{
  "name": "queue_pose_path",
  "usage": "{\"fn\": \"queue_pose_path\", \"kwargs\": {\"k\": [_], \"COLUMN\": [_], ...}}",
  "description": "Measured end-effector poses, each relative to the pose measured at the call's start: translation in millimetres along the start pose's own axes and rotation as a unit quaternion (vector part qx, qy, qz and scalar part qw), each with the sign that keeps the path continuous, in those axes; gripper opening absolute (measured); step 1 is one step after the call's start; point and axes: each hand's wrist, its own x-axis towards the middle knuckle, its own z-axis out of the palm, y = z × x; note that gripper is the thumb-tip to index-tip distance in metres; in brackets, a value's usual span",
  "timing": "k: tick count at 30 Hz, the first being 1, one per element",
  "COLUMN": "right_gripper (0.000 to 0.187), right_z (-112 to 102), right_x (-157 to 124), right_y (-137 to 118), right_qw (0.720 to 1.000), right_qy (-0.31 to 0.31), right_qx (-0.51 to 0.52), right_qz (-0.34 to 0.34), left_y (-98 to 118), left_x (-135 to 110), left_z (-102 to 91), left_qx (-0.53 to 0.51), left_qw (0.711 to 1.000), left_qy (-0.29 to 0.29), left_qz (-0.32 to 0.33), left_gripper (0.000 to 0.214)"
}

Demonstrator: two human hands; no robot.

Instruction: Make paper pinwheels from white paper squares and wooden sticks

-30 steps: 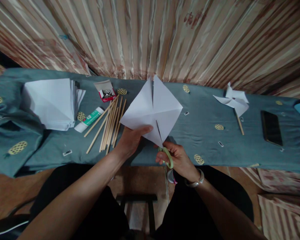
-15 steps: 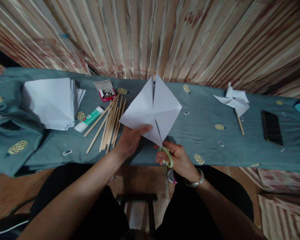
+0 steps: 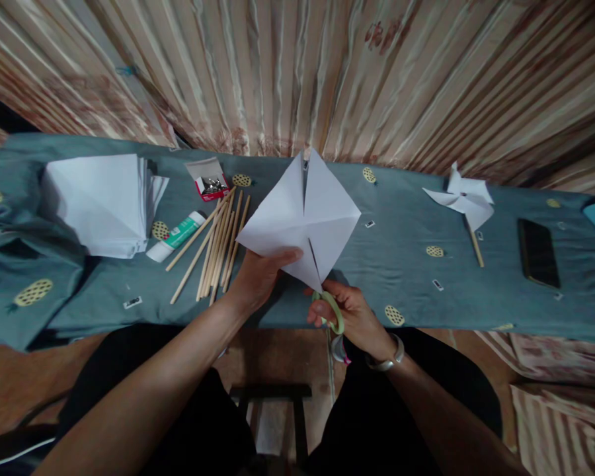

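Pleated curtain (image 3: 287,79) behind, teal cloth (image 3: 401,277) below, we've got our L hand (image 3: 260,274) pinching the slit white paper (image 3: 327,201) over the cloth, just R of the sticks (image 3: 219,254), & our R hand (image 3: 357,311) gripping green-handled scissors (image 3: 338,316) at the paper's near corner.

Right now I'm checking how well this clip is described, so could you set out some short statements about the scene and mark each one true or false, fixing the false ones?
1. The left hand holds a sheet of white paper. True.
2. The right hand is empty. False: it holds scissors with a pale green handle.
3. The small red box has its lid open. True.
4. In the picture, the paper pinwheel lies to the left of the phone. True.
5. The phone lies on top of the paper stack. False: it lies on the tablecloth, at the other side of the picture from the stack.
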Motion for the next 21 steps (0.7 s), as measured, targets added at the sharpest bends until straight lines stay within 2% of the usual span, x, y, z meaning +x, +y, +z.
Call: {"fn": "queue_pose_path", "kwargs": {"k": [4,15,21], "right_gripper": [0.05,0.049,0.052], "right_z": [0.3,-2.4,-3.6], "right_x": [0.4,0.2,-1.7], "right_y": [0.5,2.0,-0.2], "right_qw": [1.0,1.0,0.999], "right_qy": [0.002,-0.017,-0.028], "right_qx": [0.008,-0.007,-0.028], "right_qz": [0.001,-0.007,-0.009], "left_y": [-1.2,2.3,2.6], "left_x": [-0.5,-1.3,0.1], "left_z": [-0.3,0.0,1.0], "left_qx": [0.001,0.004,-0.012], "left_qw": [1.0,1.0,1.0], "left_qy": [-0.002,0.0,-0.007], "left_qz": [-0.008,-0.005,0.009], "left_gripper": [0.07,0.062,0.067]}}
